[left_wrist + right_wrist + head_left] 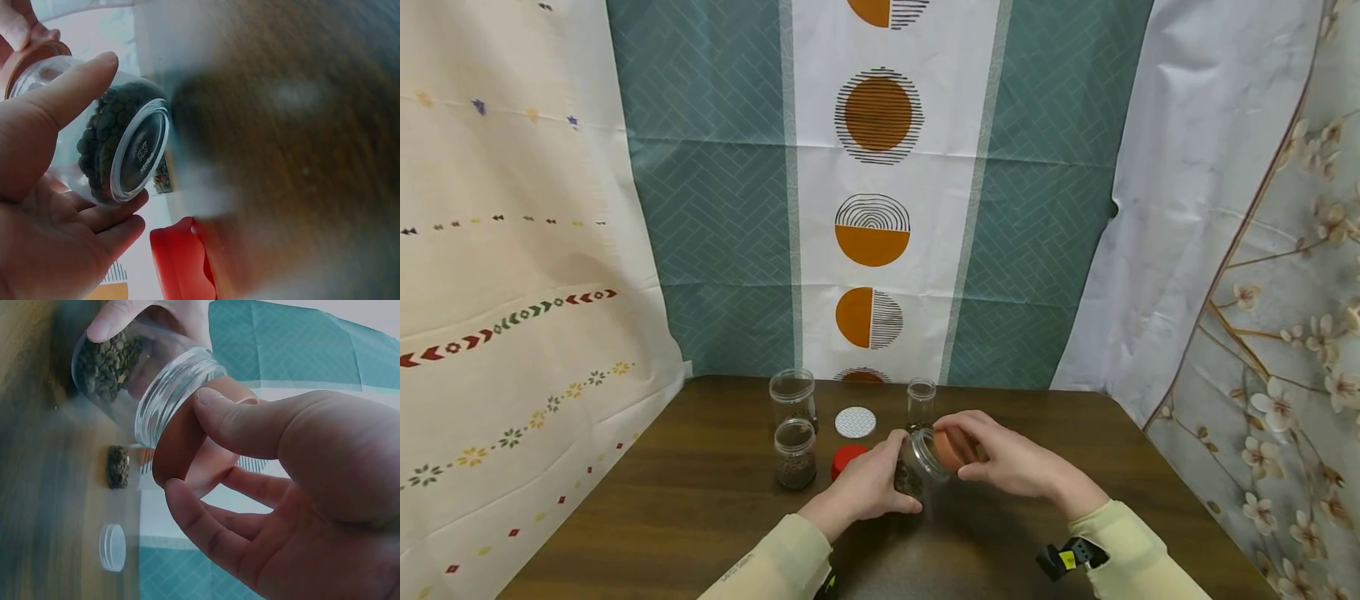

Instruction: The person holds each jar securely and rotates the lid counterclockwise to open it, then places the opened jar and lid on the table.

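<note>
My left hand [871, 485] holds a clear glass jar [100, 134] round its body, with the thumb on one side and fingers on the other. The jar tilts, its mouth toward my right hand. Dark pellet-like or seed-like pieces [109, 365] fill its lower part. At the mouth, my right hand [1018, 457] pinches a brownish-orange lid [181, 444] between thumb and fingers. The lid lies against or very near the ridged glass neck [172, 394]; whether it is seated I cannot tell. A red lid [847, 457] is just left of the jar, partly behind my left hand.
Two open clear jars, a taller one [792, 388] and a shorter one [795, 468] with dark contents, stand at the left. A white patterned lid [855, 422] lies at the back middle. Behind my hands stands a small clear jar [921, 400]. Curtains hang behind the wooden table [700, 483].
</note>
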The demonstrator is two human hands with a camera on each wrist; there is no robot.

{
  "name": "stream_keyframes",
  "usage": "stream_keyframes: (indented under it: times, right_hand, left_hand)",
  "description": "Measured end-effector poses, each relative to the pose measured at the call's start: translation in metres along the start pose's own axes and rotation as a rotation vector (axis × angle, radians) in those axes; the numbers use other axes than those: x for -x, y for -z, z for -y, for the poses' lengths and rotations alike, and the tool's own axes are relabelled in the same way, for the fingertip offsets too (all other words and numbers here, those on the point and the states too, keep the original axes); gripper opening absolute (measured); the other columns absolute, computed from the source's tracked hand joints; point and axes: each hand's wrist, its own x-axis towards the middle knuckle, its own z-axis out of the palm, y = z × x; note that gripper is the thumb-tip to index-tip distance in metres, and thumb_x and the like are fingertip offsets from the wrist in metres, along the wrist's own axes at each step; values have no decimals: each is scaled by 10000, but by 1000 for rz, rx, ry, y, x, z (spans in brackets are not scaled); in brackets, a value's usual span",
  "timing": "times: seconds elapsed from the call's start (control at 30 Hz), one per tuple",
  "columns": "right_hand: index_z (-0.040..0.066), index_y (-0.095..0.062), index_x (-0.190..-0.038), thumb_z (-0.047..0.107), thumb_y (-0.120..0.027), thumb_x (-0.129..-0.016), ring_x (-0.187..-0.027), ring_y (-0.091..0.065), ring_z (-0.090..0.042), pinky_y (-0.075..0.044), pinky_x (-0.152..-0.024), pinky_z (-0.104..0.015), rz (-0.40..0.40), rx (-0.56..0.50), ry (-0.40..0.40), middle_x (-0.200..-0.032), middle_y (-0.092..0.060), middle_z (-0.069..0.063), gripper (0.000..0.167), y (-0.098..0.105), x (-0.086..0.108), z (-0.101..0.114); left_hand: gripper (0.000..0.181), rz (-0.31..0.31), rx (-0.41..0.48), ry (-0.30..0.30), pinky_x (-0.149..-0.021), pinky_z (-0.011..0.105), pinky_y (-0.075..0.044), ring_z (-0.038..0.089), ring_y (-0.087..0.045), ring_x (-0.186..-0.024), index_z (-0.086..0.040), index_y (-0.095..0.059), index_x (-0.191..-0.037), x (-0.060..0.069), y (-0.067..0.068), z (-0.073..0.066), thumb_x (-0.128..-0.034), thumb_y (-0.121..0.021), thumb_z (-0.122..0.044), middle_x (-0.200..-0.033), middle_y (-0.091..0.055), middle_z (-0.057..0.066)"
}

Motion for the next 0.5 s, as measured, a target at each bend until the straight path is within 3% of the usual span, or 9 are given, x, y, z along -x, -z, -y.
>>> stream_keyframes:
  times: [0.17, 0.33, 0.5]
  right_hand:
    - [236, -523, -1596, 123, -822, -1012, -1365, -544, -299, -485, -1087, -621, -27, 3, -42, -1559, -496, -82, 666, 7, 6, -5]
    - [229, -545, -1583, 137, -835, -998, -1346, -572, -316, -491, -1074, -593, -73, 49, -112, -1575, -500, -116, 659, 11, 11, -11]
    - [247, -573, -1551, 149, -850, -989, -1254, -616, -318, -523, -1006, -571, -59, 60, -187, -1556, -504, -165, 634, 10, 16, -15]
  left_hand:
    - [963, -11, 56, 10, -965, 492, -578, 257, -687, -1088, -81, -427, -1513, -2, -2, 1, -809, -1013, -380, -1261, -673, 85]
    - [929, -32, 113, 19, -973, 539, -579, 310, -667, -1074, -61, -448, -1501, -4, -5, 2, -818, -1005, -353, -1309, -581, 147]
    - [953, -42, 140, 46, -945, 546, -586, 330, -671, -1018, -56, -448, -1521, -2, -7, 2, -814, -1008, -364, -1330, -513, 196]
